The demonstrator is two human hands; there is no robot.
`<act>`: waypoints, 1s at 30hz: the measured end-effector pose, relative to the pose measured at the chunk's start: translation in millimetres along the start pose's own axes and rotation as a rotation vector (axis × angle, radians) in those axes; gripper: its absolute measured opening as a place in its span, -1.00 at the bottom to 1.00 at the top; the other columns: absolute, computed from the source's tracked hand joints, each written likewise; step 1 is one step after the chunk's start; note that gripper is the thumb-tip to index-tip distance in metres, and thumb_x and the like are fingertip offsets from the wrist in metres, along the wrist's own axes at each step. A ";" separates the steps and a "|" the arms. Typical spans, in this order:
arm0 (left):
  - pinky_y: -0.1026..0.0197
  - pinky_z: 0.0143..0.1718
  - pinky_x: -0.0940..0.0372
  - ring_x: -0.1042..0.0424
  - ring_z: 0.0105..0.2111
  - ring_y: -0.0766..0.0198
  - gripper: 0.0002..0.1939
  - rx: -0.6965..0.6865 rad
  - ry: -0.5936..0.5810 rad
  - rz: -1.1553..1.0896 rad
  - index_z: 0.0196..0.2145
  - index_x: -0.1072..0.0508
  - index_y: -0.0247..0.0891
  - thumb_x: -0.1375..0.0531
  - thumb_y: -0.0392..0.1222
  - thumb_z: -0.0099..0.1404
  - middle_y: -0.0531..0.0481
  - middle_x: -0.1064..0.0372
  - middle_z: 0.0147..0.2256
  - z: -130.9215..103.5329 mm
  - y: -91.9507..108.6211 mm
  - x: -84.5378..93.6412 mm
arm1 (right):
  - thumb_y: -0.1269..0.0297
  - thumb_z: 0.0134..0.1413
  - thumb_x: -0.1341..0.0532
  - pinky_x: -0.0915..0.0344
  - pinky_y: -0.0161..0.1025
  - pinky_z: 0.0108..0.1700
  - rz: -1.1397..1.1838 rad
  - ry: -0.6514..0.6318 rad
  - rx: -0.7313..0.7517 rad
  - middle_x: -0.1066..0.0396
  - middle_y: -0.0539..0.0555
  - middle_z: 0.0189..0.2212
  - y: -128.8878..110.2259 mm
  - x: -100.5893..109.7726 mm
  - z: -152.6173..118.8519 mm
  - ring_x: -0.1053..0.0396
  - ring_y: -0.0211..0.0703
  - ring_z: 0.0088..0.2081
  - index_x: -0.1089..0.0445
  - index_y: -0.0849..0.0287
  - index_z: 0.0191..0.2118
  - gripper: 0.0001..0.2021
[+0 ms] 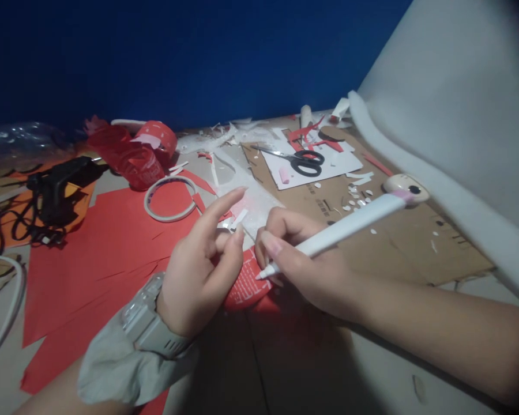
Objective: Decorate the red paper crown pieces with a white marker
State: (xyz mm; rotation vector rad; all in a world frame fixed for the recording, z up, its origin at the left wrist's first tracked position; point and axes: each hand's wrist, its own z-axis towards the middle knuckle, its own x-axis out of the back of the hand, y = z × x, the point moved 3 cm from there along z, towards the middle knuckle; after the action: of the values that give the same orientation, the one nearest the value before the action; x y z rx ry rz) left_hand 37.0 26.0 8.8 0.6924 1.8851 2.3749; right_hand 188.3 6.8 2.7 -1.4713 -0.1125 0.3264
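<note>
My right hand (303, 253) is closed around a white pen (350, 227) with a cartoon-head end. The pen's tip touches a small curved red piece (244, 282) that bears rows of white lines. On the left side of that piece is my left hand (203, 268), its thumb and lower fingers curled in against it and its index finger stretched out. My left fingers partly hide the piece, so exactly how they grip it does not show. A watch and a grey scrunchie sit on my left wrist.
Red paper sheets (108, 230) and a tape roll (172, 199) lie at left, near a black glue gun (63, 187) with its cord. Red cups (140, 164) stand behind. Black-handled scissors (305, 161) rest on white paper over cardboard (398, 242), among scraps. A blue wall (177, 57) rises behind.
</note>
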 end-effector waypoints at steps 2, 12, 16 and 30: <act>0.35 -0.62 0.03 0.00 -0.65 0.42 -0.52 0.012 -0.013 -0.001 0.27 -0.17 -0.01 -0.04 -0.24 0.43 0.21 -0.01 -0.65 -0.5 -0.7 0.0 | 0.20 0.30 -0.13 -0.06 -0.34 -0.54 -0.012 -0.006 0.002 -0.18 -0.11 -0.60 -0.1 -0.2 0.1 -0.10 -0.33 -0.59 -0.13 0.12 -0.46 -0.71; 0.35 -0.62 0.01 -0.01 -0.66 0.42 -0.52 0.005 -0.003 -0.005 0.27 -0.17 -0.04 -0.05 -0.23 0.43 0.22 0.00 -0.66 1.1 -0.8 -0.6 | 0.22 0.30 -0.14 -0.08 -0.35 -0.54 -0.005 -0.005 0.006 -0.19 -0.11 -0.59 -1.0 -0.8 0.6 -0.11 -0.35 -0.59 -0.13 0.13 -0.46 -0.70; 0.36 -0.65 0.05 0.02 -0.68 0.44 -0.52 -0.013 0.001 -0.019 0.28 -0.16 -0.11 -0.05 -0.24 0.43 0.23 0.02 -0.68 1.0 1.5 -0.4 | 0.21 0.28 -0.17 -0.10 -0.36 -0.54 0.066 -0.042 0.025 -0.18 -0.12 -0.60 -1.0 -2.0 2.2 -0.12 -0.36 -0.60 -0.13 0.13 -0.46 -0.70; 0.39 -0.65 0.05 0.01 -0.67 0.45 -0.51 0.003 -0.027 -0.042 0.26 -0.17 -0.05 -0.03 -0.32 0.43 0.23 0.02 -0.64 0.9 0.3 -0.9 | 0.18 0.30 -0.14 -0.02 -0.33 -0.55 0.005 -0.055 0.036 -0.20 -0.10 -0.60 -1.5 -0.8 1.6 -0.08 -0.35 -0.60 -0.13 0.13 -0.47 -0.69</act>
State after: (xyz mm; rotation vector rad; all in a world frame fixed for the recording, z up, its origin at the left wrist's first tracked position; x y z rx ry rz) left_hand 38.2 26.5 8.9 0.6744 1.8744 2.3265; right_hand 187.3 8.1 4.5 -1.4273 -0.1461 0.3713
